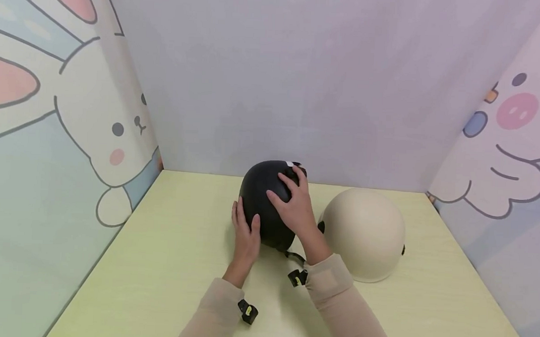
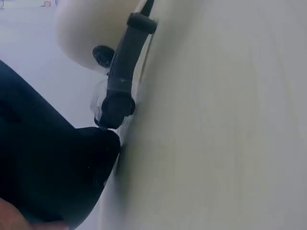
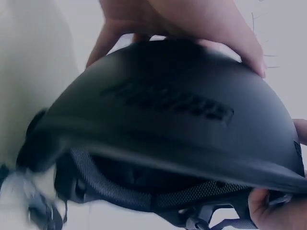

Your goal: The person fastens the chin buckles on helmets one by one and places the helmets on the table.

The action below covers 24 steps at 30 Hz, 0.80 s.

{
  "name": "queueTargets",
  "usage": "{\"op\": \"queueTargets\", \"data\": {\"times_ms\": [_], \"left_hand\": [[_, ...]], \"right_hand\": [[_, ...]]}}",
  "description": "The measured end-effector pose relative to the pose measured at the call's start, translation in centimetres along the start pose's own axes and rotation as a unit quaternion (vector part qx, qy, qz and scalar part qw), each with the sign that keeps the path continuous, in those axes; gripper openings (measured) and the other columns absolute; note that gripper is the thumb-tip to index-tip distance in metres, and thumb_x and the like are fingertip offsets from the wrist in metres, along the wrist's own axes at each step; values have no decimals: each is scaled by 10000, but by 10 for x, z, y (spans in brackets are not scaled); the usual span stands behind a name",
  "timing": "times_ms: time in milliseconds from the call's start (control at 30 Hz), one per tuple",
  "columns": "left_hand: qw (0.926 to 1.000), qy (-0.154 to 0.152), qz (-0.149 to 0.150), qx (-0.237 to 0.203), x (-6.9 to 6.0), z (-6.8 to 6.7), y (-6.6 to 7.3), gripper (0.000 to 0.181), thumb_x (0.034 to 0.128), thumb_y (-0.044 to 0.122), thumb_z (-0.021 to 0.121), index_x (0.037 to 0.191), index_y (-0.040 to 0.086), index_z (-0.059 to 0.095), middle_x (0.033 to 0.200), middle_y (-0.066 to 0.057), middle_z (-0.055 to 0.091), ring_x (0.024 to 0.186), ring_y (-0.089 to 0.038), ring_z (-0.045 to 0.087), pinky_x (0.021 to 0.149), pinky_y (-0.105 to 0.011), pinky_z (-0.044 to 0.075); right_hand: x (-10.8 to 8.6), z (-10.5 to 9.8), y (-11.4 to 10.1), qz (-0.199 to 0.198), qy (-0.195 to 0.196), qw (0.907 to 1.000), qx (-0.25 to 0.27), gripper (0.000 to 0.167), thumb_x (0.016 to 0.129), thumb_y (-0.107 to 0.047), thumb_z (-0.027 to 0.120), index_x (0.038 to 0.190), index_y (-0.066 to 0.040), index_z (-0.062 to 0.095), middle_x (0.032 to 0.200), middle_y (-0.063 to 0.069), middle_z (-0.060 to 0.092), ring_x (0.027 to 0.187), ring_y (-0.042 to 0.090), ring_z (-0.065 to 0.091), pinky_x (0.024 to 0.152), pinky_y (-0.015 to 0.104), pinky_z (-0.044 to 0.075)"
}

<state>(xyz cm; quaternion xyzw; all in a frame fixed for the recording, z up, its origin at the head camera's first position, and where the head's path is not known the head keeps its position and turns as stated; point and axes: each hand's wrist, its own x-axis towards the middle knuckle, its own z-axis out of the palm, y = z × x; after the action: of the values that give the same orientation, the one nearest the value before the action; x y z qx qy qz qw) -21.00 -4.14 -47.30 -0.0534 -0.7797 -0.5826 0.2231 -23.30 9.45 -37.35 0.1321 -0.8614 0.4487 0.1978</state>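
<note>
A black helmet (image 1: 265, 203) is held tilted over the table between both hands. My left hand (image 1: 246, 237) grips its lower left side; in the right wrist view the fingers (image 3: 280, 211) of that hand lie at the rim. Spread across the upper right of the shell, my right hand (image 1: 297, 204) grips it with curved thumb and fingers. The right wrist view shows the brim and the padded inner band (image 3: 153, 196). A black chin strap (image 1: 295, 257) hangs below; in the left wrist view a strap (image 2: 122, 67) with clear plastic around part of it extends from the helmet's edge.
Right of the black helmet, a cream helmet (image 1: 366, 234) sits dome up on the pale yellow table (image 1: 159, 264). A plain light curtain (image 1: 277, 89) stands behind, with cartoon-printed panels (image 1: 98, 108) at both sides. Black wrist devices (image 1: 248, 312) sit on both sleeves.
</note>
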Motion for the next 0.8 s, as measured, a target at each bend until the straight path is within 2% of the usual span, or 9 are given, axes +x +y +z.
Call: {"op": "queueTargets", "data": {"times_ms": [200, 367, 567, 800], "left_hand": [[9997, -224, -36, -28, -2, 6, -2, 698, 1043, 468, 369, 1580, 169, 39, 1601, -120, -6, 1438, -357, 112, 1071, -596, 217], [9998, -206, 35, -26, -2, 6, -4, 686, 1051, 441, 364, 1579, 158, 30, 1601, -121, 3, 1437, -355, 118, 1067, -598, 225], [9997, -196, 106, 29, -3, 2, -6, 659, 1063, 383, 359, 1575, 125, 33, 1601, -127, 26, 1438, -346, 123, 1076, -587, 216], [9995, -226, 176, 112, 3, -6, -2, 614, 1066, 378, 343, 1582, 174, 80, 1604, -114, 30, 1434, -355, 137, 1076, -589, 217]], "right_hand": [[-1, 8, -1, -306, -101, 9994, -89, 492, 903, -254, 723, 1329, -40, 598, 1566, 88, 245, 1432, 294, 205, 1060, 519, 310], [-2, 11, -2, -422, 7, 9991, -43, 474, 889, -221, 742, 1302, -25, 617, 1552, 104, 277, 1425, 294, 229, 1051, 512, 327], [-3, 13, -4, -452, -83, 9989, 50, 459, 904, -197, 717, 1312, -17, 606, 1552, 97, 284, 1425, 294, 228, 1048, 515, 330], [-6, 16, -5, -634, -115, 9970, 426, 439, 968, -130, 611, 1388, -32, 531, 1576, 101, 244, 1435, 249, 206, 1051, 528, 317]]}}
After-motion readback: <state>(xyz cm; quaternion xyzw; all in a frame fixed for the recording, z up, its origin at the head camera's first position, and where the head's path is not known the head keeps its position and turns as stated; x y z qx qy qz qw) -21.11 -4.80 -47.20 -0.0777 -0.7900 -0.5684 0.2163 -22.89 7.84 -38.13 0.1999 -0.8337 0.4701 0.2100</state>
